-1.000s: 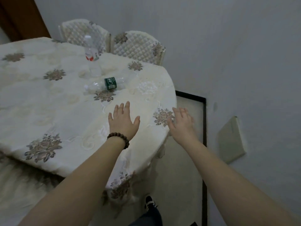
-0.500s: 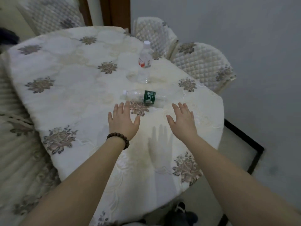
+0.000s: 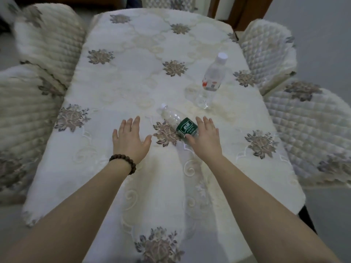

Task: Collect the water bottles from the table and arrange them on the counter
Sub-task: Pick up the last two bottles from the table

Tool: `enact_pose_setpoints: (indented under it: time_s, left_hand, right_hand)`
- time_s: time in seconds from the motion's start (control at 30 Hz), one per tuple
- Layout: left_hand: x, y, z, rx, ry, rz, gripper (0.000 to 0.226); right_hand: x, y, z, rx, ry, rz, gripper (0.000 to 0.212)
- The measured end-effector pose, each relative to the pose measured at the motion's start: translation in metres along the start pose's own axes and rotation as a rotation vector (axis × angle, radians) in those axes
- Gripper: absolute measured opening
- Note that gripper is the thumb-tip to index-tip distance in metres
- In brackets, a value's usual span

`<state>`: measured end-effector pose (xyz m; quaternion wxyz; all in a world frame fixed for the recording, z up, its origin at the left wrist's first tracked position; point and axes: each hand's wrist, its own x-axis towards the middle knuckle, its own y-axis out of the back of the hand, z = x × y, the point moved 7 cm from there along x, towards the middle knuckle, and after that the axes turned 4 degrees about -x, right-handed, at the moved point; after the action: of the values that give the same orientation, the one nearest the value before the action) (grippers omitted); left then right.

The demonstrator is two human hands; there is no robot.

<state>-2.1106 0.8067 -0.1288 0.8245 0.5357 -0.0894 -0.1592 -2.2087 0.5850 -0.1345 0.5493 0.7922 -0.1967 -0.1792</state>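
Note:
A clear bottle with a green label (image 3: 179,123) lies on its side on the table (image 3: 133,82), its white cap pointing away to the left. My right hand (image 3: 205,138) is spread flat over the bottle's lower half, fingers apart, thumb beside the green label. A second clear bottle with a red-and-white label (image 3: 211,80) stands upright farther back on the right. My left hand (image 3: 131,140), with a bead bracelet on the wrist, hovers open over the cloth to the left of the lying bottle and holds nothing.
The table wears a white embroidered cloth with grey flower motifs. Quilted chairs (image 3: 271,52) crowd the right side, with more (image 3: 43,40) on the left. A dark wooden door frame (image 3: 245,10) stands behind the table's far right corner.
The view has swung left so the table lies straight ahead. Both hands have come forward over the table, and my right hand now covers the lower half of the lying bottle.

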Motion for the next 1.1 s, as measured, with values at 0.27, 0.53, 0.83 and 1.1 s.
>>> enact_pose_setpoints:
  time_s: [0.27, 0.53, 0.83, 1.1]
  left_hand:
    - [-0.026, -0.001, -0.001, 0.031, 0.154, 0.099, 0.069]
    - [-0.022, -0.005, 0.017, 0.016, 0.144, 0.124, 0.068]
    - [0.027, -0.024, 0.102, -0.322, 0.007, 0.007, 0.076]
    - [0.103, -0.060, 0.191, -0.720, -0.005, -0.068, 0.101]
  right_hand:
    - [0.033, -0.024, -0.005, -0.095, 0.156, -0.176, 0.105]
    - [0.033, -0.008, 0.011, 0.007, 0.214, -0.028, 0.075]
    - [-0.007, 0.069, 0.105, 0.308, 0.180, 0.229, 0.075]
    - [0.015, 0.105, 0.182, 0.432, -0.120, 0.362, 0.073]
